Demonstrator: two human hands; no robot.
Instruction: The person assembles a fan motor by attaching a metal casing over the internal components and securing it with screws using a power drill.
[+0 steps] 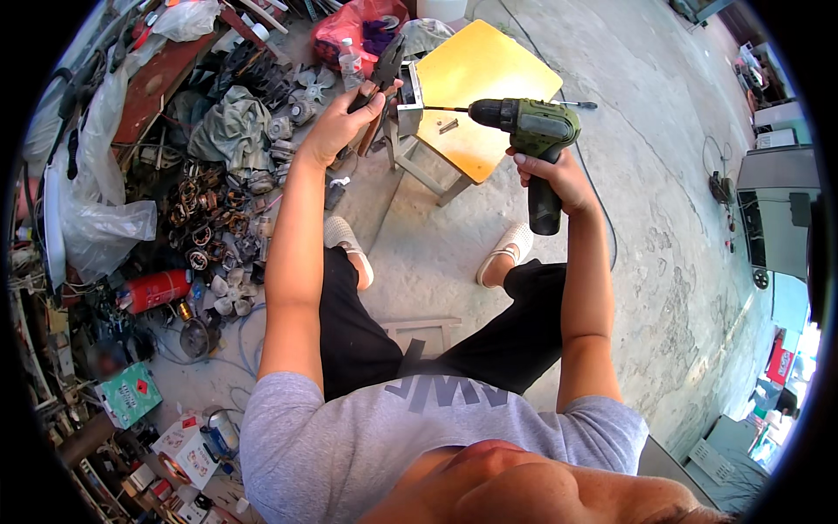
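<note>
My right hand [563, 179] is wrapped round the grip of a green and black cordless drill [543, 127], held level and pointing left. Its long thin bit [445, 108] reaches to the side of a small silver metal housing [410, 112] at the left edge of a yellow-topped stool [489, 61]. Whether the tip has entered the metal cannot be made out. My left hand [345, 122] is closed on dark pliers [388, 68], jaws upward, right beside the housing. A few small screws [449, 126] lie on the stool top under the bit.
Scrap parts, coils [205, 210] and fan blades [234, 293] are heaped along the left, with a red cylinder [155, 290] among them. A plastic bottle [350, 61] and red bag [349, 26] stand behind my left hand. A dark cable [602, 205] crosses the concrete floor.
</note>
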